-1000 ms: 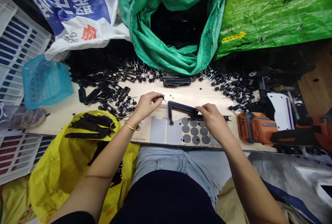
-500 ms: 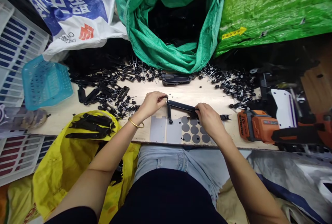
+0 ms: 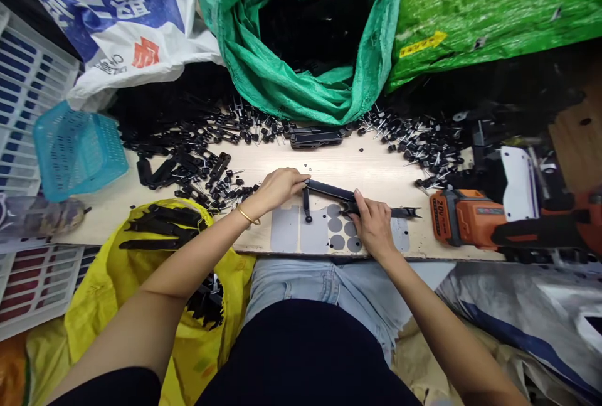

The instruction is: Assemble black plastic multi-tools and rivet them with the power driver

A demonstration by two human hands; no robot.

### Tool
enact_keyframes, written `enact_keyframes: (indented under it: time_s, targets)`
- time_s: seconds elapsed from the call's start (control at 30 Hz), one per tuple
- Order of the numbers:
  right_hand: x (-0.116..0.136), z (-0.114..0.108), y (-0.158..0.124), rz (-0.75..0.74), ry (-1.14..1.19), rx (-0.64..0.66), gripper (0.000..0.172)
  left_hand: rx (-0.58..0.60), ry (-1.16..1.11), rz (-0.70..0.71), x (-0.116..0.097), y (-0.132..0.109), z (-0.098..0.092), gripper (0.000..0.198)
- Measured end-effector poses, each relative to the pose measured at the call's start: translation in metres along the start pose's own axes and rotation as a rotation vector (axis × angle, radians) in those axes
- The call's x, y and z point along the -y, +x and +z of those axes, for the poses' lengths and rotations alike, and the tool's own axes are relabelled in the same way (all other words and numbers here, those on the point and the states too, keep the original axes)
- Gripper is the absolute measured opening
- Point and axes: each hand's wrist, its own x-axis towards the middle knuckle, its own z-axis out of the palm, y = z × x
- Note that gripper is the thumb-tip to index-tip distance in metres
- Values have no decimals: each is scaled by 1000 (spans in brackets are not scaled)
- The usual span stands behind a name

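A black jointed plastic arm lies slanted over the near part of the bench, between my two hands. My left hand pinches its left end at the joint, where a short black link hangs toward me. Around the right end of the bar my right hand is closed, thumb on top. A black forked piece sticks out to the right past those fingers; whether it joins the bar is hidden. Beneath lie grey sheets and grey discs.
Loose black parts and bolts are heaped left, more bolts right. An orange battery tool lies on the right. A green sack stands behind, a yellow bag at the near left, a blue basket far left.
My right hand has shifted its grip on the arm, and more of the forked piece shows to its right. The light pin tip by my left fingers is now covered.
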Motion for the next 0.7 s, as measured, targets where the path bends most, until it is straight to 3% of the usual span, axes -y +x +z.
enact_keyframes:
  time_s: [0.27, 0.47, 0.6, 0.7]
  targets:
    - [-5, -5, 3, -87, 60, -52, 64, 14, 4, -38, -13, -4, -3, 20]
    - [-24, -6, 13, -191, 176, 21, 56, 49, 43, 23, -9, -3, 0, 21]
    - [-30, -11, 10, -124, 209, 76, 53, 46, -138, -17, 2, -12, 7, 43]
    - [-22, -22, 9, -62, 228, 40, 61, -83, -308, -174, -3, -33, 16, 64]
